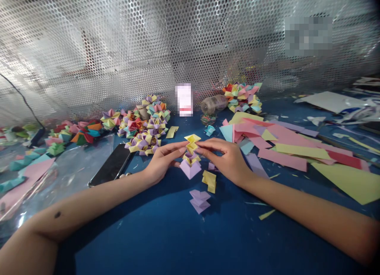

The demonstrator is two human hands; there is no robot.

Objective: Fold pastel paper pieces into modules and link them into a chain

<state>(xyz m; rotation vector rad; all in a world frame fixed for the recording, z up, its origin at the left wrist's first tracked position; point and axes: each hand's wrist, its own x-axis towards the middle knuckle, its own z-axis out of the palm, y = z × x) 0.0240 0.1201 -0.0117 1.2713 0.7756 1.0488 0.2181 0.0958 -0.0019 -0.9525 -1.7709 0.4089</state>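
Note:
Between my two hands is a chain of folded paper pieces [190,164], yellow at the far end and purple at the near end. My left hand [162,160] pinches its left side with thumb and fingers. From the other side, my right hand [224,156] pinches the chain near its yellow top. Just below lies a folded yellow paper piece [209,181] on the blue table [166,235]. Nearer to me sits a folded purple paper piece [200,201]. A bit of purple paper is partly hidden by my right hand.
A black phone [111,165] lies left of my left hand. Colourful folded-paper clusters [144,128] stand behind it, with another cluster [243,96] at the back right beside a clear jar [213,103]. Loose paper strips [291,142] cover the right side. A perforated metal panel [142,37] rises behind.

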